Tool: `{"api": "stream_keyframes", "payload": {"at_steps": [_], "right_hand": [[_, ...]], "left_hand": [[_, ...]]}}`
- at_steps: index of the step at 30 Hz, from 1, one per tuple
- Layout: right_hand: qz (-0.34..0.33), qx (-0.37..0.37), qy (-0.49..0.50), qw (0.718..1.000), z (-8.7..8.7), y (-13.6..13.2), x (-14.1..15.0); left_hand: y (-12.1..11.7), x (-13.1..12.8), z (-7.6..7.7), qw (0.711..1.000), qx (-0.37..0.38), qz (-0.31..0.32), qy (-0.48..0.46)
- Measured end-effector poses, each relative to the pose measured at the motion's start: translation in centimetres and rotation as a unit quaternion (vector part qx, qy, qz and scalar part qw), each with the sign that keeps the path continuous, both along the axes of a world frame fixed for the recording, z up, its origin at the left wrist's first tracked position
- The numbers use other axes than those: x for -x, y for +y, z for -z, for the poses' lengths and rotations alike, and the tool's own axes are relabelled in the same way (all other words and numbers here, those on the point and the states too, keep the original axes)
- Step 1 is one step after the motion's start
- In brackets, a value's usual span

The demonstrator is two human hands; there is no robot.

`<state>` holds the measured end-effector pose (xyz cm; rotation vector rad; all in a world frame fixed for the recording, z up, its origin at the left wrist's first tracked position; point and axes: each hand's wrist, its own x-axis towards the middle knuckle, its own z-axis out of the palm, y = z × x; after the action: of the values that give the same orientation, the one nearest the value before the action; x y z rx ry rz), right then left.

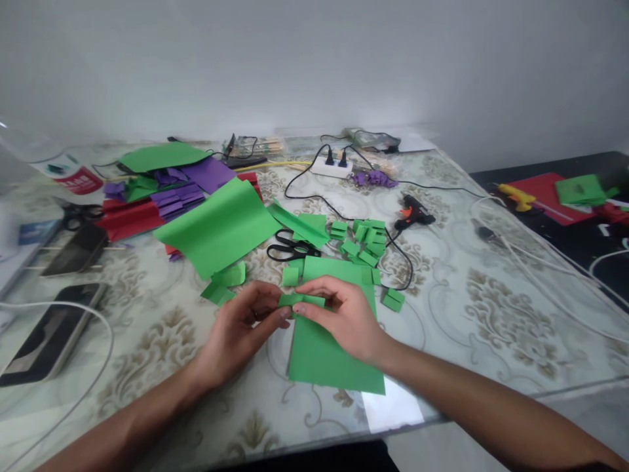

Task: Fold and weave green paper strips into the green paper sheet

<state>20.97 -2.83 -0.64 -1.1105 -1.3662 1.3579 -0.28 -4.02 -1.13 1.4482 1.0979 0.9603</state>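
Note:
A small folded strip of green paper point(308, 299) is pinched between both hands. My left hand point(246, 318) grips its left end with thumb and fingers. My right hand point(344, 314) holds the strip near its middle, thumb in front and fingers behind. Beneath my right hand lies a green paper sheet point(339, 367), flat on the table. Just beyond the hands, black-handled scissors point(293, 248) rest partly under a curled green paper piece point(301, 224). Several small folded green pieces point(368, 239) are heaped behind the sheet.
A black glue gun point(415, 212) lies at the right, its cord near the white power strip point(331, 166). Large green paper point(221, 226) covers red and purple paper at the left. Phones point(52, 331) lie at the left edge, near a plastic bottle point(63, 167).

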Motion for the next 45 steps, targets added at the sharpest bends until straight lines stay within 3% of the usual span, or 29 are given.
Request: {"api": "stream_keyframes", "payload": {"at_steps": [9,18,23,33,38,45], "right_hand": [[-0.021,-0.033,-0.049,0.998,-0.2,-0.4,0.0],[-0.011,0.028,0.014,0.999,-0.2,-0.5,0.2],[0.016,-0.006,0.016,1.000,0.0,-0.5,0.3],[-0.015,-0.077,-0.001,0.997,0.2,-0.9,0.1],[-0.016,-0.068,0.028,0.997,0.1,-0.8,0.3],[-0.002,-0.032,0.043,0.999,0.1,-0.6,0.3]], "left_hand": [[0.3,-0.1,-0.4,0.985,-0.141,0.001,0.104],[0.1,0.3,-0.5,0.988,-0.110,-0.009,0.109],[0.1,0.5,-0.7,0.986,-0.121,0.007,0.118],[0.3,0.1,0.1,0.969,-0.216,-0.023,0.118],[0.1,-0.1,-0.5,0.970,-0.202,-0.078,0.111],[0.2,-0.1,-0.9,0.969,-0.206,-0.071,0.118]]}}
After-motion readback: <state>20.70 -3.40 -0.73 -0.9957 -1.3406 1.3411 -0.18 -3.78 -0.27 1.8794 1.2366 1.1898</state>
